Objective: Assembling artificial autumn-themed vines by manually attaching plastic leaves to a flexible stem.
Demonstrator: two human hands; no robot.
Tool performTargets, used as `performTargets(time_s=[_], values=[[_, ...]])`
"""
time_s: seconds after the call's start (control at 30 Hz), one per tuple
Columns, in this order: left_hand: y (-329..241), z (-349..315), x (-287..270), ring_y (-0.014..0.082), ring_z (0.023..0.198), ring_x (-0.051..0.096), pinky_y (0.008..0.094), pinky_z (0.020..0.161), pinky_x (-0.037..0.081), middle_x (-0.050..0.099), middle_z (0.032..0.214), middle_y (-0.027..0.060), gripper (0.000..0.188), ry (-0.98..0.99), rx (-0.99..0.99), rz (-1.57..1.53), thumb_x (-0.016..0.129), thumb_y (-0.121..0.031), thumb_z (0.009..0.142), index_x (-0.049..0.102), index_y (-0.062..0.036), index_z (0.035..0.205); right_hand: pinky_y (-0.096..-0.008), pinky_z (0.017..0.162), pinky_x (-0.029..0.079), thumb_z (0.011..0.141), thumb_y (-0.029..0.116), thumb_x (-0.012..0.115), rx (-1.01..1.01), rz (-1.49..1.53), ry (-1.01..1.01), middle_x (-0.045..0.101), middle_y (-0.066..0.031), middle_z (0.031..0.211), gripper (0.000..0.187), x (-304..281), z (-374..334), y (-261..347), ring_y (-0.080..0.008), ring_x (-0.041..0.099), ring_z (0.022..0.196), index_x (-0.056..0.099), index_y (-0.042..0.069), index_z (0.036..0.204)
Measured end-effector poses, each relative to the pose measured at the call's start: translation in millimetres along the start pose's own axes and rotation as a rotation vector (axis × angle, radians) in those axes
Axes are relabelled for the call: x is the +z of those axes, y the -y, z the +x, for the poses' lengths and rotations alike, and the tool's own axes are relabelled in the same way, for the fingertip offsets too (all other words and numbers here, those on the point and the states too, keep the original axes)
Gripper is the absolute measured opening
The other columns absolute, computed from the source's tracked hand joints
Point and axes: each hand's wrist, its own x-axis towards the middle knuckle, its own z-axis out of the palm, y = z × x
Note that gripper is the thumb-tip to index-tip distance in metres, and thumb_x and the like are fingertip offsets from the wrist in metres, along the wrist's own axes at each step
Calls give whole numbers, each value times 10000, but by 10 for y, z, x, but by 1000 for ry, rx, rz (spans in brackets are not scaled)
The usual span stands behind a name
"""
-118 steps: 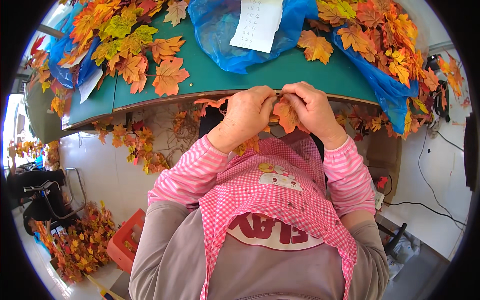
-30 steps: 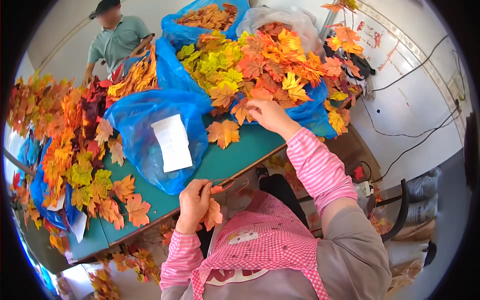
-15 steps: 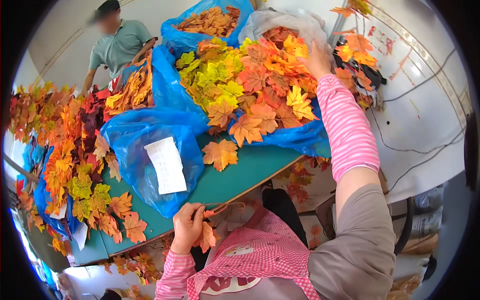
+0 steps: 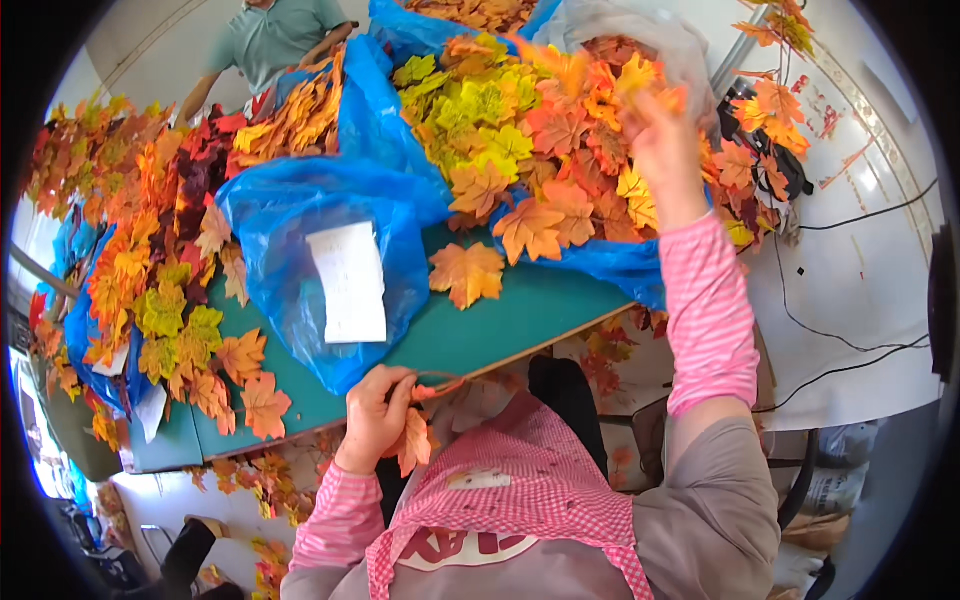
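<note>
Left hand sits at the near edge of the worktop, fingers curled shut on a thin wire stem with an orange leaf hanging below the palm. Held low and close to the body, over the pink checked apron, probably so the stem stays steady while the other arm reaches.

Right hand is stretched far out and up over the leaf pile of orange, yellow and green fabric leaves heaped on an opened blue plastic bag. Its fingers are bunched at the orange leaves; motion blur, so whether they have closed on one I cannot tell.

One loose orange leaf lies alone on the green top, between the pile and a second blue bag carrying a white paper slip. More leaves in red, orange and yellow-green are banked along the left side.

Another person in a green shirt works at the far side. Pale walls, cables on the right wall, fallen leaves on the floor.
</note>
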Motion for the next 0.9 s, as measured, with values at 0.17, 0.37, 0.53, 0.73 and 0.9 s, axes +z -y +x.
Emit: performTargets(time_s=[0.17,0.37,0.53,0.73,0.9], values=[[-8,90,6,256,674,631,323,600,485,635,777,126,51,-1,67,-8,653,-19,866,669,-6,913,-351,924,483,814,317,757,297,-1276,232,632,-162,1194,552,-378,-713,-655,-275,626,1067,566,33,1246],[37,11,-29,251,672,623,318,601,484,635,784,128,67,-5,55,-42,654,-18,868,667,5,929,-409,902,481,821,445,719,164,-1670,356,638,-178,1180,553,-42,-807,-288,-335,614,1073,632,40,1188],[16,-23,-44,281,703,636,337,620,499,641,810,134,74,2,58,-44,657,-52,873,669,-7,930,-423,789,507,885,383,640,-105,-1627,293,704,-161,961,339,-150,-644,-737,-346,660,920,711,86,1033],[55,24,-27,328,750,648,368,660,515,647,839,148,113,17,131,-64,642,-95,875,665,-4,938,-290,795,500,899,128,670,-345,-1137,187,692,-82,1005,153,-163,-640,-719,-143,634,891,670,-17,948],[73,-10,-34,316,731,643,361,648,514,648,829,138,116,14,93,-66,656,-107,874,669,-9,934,-297,907,462,929,50,568,-375,-878,323,648,-121,1207,66,393,-895,-370,-186,604,1068,602,-6,923]])
